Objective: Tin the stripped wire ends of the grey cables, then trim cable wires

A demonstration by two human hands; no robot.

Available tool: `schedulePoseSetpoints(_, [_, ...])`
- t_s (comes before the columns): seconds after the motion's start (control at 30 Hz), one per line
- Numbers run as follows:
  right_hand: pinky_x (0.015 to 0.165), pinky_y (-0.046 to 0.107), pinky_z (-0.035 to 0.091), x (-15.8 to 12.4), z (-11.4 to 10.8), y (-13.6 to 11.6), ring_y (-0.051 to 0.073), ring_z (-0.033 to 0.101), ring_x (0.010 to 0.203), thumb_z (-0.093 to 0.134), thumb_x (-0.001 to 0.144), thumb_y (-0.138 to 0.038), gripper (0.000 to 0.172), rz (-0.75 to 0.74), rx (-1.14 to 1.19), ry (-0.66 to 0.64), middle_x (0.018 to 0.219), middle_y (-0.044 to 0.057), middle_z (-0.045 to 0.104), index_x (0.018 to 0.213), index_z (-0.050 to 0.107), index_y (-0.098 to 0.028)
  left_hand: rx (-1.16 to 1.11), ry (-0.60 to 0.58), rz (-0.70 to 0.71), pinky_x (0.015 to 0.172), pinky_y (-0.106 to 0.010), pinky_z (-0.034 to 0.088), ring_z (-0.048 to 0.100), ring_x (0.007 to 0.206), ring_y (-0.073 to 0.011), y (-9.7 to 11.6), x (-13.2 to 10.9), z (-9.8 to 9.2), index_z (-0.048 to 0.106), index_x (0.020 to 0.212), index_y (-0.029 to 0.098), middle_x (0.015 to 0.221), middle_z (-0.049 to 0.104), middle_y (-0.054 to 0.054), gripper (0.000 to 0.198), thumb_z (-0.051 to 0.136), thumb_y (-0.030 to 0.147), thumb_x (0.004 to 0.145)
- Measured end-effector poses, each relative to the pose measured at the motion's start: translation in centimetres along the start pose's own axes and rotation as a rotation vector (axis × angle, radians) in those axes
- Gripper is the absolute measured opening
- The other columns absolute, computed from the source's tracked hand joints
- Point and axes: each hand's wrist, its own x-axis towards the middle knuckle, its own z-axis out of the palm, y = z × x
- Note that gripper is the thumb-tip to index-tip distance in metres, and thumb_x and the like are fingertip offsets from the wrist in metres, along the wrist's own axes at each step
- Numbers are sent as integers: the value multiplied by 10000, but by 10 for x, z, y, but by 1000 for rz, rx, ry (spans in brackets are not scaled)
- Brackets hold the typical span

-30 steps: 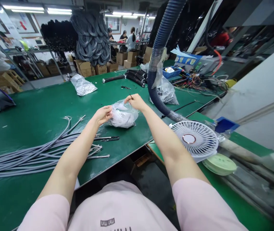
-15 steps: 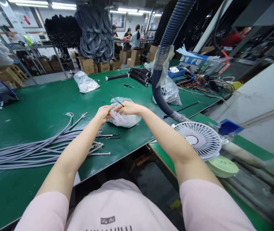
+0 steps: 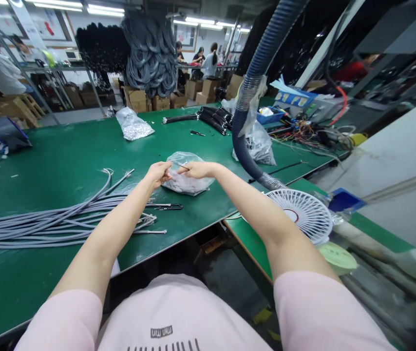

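- The left hand (image 3: pixel 160 174) has its fingers closed on the left rim of a clear plastic bag (image 3: pixel 192 184).
- The right hand (image 3: pixel 198 169) grips a thin dark rod (image 3: pixel 181 167), its fingertips over the bag's mouth.
- The bag rests on the green bench (image 3: pixel 65 151), near the front edge's right end.
- Grey cables (image 3: pixel 58 219) run from the bench's left side, their stripped ends near the front edge.
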Motion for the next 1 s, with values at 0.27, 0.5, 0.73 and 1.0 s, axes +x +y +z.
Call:
schedulePoseSetpoints(0.27, [836, 271, 515, -11, 10, 2, 192, 652, 952, 461, 683, -4, 435, 143, -47, -83, 1018, 45, 738, 1003, 718, -148, 32, 26, 39, 475, -202, 476, 437, 384, -59, -10, -4, 0, 628, 760, 151, 451, 452, 69, 123, 710, 242, 772])
schedulePoseSetpoints(0.5, [870, 289, 503, -38, -17, -7, 184, 648, 1004, 406, 739, -31, 485, -81, -19, 227, 1138, 60, 703, 1094, 710, -163, 71, -19, 61, 489, -202, 483, 457, 402, -59, -7, 3, -13, 664, 752, 144, 476, 488, 53, 120, 741, 235, 736])
schedulePoseSetpoints(0.73, [755, 293, 426, -45, -23, 17, 206, 610, 814, 515, 828, -199, 273, 154, -324, 683, 843, 77, 700, 939, 761, -159, 108, -43, 74, 467, -173, 444, 437, 386, -51, -2, 3, -12, 705, 909, 167, 453, 490, 64, 221, 774, 186, 700])
schedulePoseSetpoints(1.0, [600, 263, 295, -37, -4, 38, 123, 445, 591, 644, 698, -301, 169, 284, -51, 672, 534, -21, 506, 613, 654, -155, 30, -38, -32, 510, -198, 496, 519, 506, -74, -3, 2, -7, 651, 701, 127, 638, 624, -7, 105, 743, 167, 732])
